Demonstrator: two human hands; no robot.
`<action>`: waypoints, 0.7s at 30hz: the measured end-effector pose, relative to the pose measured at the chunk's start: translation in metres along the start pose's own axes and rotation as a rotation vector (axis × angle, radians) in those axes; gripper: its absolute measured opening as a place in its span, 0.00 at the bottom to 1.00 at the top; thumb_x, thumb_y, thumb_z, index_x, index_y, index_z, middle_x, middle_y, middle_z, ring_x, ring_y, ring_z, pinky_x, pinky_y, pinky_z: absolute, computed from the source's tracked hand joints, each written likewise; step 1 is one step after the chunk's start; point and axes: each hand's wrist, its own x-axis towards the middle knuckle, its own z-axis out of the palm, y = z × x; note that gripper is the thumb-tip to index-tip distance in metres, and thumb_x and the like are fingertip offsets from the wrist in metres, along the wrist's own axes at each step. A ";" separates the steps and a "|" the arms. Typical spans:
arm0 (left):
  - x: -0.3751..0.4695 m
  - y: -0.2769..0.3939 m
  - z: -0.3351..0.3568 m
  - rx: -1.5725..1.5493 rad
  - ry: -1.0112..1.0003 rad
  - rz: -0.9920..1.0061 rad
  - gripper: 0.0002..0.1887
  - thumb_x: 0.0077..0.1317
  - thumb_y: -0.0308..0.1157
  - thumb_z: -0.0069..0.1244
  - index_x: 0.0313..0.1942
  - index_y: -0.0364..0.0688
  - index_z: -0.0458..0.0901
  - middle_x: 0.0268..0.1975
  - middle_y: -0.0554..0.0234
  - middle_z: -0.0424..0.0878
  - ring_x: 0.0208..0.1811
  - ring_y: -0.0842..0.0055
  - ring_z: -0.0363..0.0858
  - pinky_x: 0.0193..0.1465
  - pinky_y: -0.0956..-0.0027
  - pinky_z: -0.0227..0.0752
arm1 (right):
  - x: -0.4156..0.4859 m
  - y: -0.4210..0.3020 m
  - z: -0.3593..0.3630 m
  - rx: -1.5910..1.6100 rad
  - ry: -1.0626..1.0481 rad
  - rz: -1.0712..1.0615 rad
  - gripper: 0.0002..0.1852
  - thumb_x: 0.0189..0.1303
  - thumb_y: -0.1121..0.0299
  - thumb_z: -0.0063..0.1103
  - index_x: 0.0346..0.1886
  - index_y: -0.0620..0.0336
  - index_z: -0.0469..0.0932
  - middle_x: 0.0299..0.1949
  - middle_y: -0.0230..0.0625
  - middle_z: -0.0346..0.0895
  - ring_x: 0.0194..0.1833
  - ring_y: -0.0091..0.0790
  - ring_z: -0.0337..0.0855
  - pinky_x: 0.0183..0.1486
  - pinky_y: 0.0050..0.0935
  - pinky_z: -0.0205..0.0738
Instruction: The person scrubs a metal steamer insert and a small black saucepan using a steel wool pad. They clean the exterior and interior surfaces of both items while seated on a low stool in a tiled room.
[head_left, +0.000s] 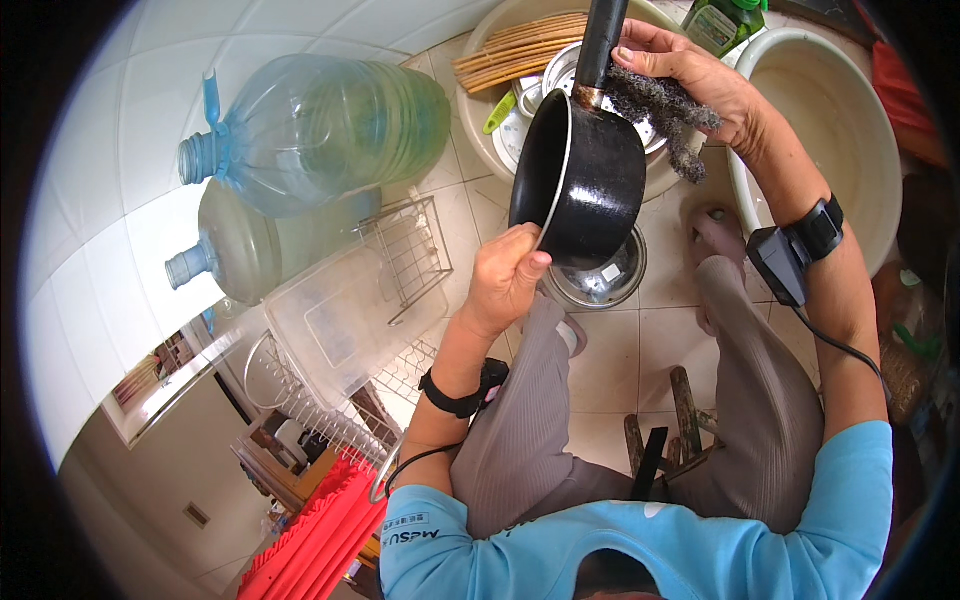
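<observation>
A black saucepan (600, 187) is held up in front of me, tilted so its mouth faces left and its handle (601, 45) points away. My left hand (510, 277) grips the pan's rim at the near side, thumb outside. In my right hand (694, 79) is a dark grey scouring pad of loose mesh (664, 112), hanging beside the base of the handle. The fingers of that hand reach behind the handle, partly hidden. Below the pan, a glass lid with a metal rim (600, 281) lies on the tiled floor.
A cream basin (480, 124) behind the pan holds wooden chopsticks (517, 49), dishes and a green-handled utensil (500, 112). At right stands another basin (817, 142), near a green detergent bottle (724, 26). Large water bottles (322, 127), a plastic box lid (352, 322) and wire racks (412, 247) occupy the left.
</observation>
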 end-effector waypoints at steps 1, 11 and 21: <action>-0.002 0.003 -0.002 0.012 0.001 -0.089 0.22 0.78 0.40 0.46 0.28 0.33 0.67 0.23 0.61 0.63 0.22 0.71 0.63 0.26 0.66 0.59 | -0.002 -0.001 0.003 -0.023 0.015 -0.011 0.20 0.70 0.67 0.62 0.62 0.61 0.73 0.52 0.32 0.83 0.50 0.21 0.85 0.56 0.22 0.81; 0.016 0.016 0.014 -0.139 0.097 -0.341 0.18 0.81 0.39 0.41 0.34 0.35 0.71 0.24 0.72 0.63 0.27 0.85 0.59 0.29 0.73 0.59 | -0.013 -0.004 0.045 -0.323 0.111 -0.083 0.21 0.69 0.66 0.64 0.62 0.59 0.75 0.49 0.30 0.82 0.46 0.20 0.83 0.46 0.19 0.80; 0.041 0.021 0.015 -0.422 0.308 -0.466 0.21 0.83 0.42 0.38 0.38 0.34 0.79 0.29 0.77 0.75 0.31 0.91 0.66 0.33 0.78 0.64 | -0.030 0.004 0.067 -0.559 0.315 -0.385 0.18 0.66 0.66 0.68 0.56 0.62 0.78 0.53 0.35 0.80 0.54 0.28 0.80 0.59 0.30 0.74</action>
